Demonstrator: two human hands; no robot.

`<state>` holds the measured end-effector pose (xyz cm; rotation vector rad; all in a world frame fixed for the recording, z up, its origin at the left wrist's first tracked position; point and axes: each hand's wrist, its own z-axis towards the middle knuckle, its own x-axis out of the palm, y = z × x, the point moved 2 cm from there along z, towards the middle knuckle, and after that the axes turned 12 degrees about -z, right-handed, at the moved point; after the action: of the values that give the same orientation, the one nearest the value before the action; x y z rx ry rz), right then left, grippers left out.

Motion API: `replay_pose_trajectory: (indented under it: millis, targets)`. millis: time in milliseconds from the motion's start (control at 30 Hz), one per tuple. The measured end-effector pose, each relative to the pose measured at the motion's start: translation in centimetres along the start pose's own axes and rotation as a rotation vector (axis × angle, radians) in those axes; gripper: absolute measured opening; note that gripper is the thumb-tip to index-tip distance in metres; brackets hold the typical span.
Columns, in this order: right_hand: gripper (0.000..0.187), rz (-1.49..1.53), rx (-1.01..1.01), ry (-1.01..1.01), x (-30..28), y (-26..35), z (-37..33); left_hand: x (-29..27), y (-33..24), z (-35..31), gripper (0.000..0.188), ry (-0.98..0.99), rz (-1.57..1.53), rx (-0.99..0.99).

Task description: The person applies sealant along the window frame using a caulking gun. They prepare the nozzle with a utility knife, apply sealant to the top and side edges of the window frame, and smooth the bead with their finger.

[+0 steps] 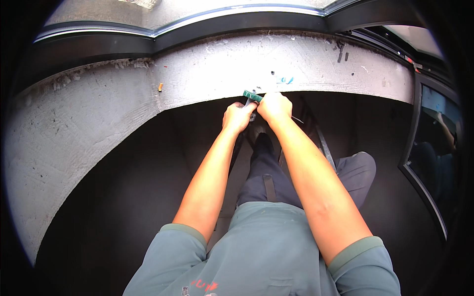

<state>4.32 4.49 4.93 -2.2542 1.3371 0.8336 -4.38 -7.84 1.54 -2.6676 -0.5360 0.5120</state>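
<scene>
Both my hands meet at the near edge of the concrete ledge. My right hand (275, 106) is closed round a green tool (252, 95) with pale marks, whose end shows between my hands; its exact kind I cannot make out. A thin rod (297, 120) sticks out below that hand, and I cannot tell whether it belongs to the same tool. My left hand (238, 117) is closed beside it, fingers wrapped on a small pale piece (249, 103) that touches the green tool. Fingers hide most of both items.
A curved concrete ledge (207, 74) runs below dark window frames (237, 24). On it lie an orange plug (160, 87), a blue scrap (286, 80) and dark bits (340, 54). Below are ladder rails (323, 148) and my legs. At right stands a dark glass panel (432, 148).
</scene>
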Motion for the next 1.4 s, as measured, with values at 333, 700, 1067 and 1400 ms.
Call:
replay_pose_trajectory:
  millis: [333,700,1067,1400]
  targets:
    - [0.035,0.026,0.016,0.016,-0.2,0.3,0.1,-0.2,-0.3,0.4,0.068,0.026,0.004,-0.062]
    - [0.03,0.035,-0.037,-0.059,1.2,-0.5,0.9,-0.2,-0.1,0.4,0.062,0.007,-0.04,-0.002]
    - [0.035,0.056,-0.039,0.02,-0.4,-0.4,0.0,-0.2,0.2,0.9,0.058,0.034,-0.075,-0.019]
    - [0.03,0.101,-0.01,0.061,-0.7,-0.3,0.1,-0.5,-1.0,-0.2,0.065,0.028,0.006,-0.111]
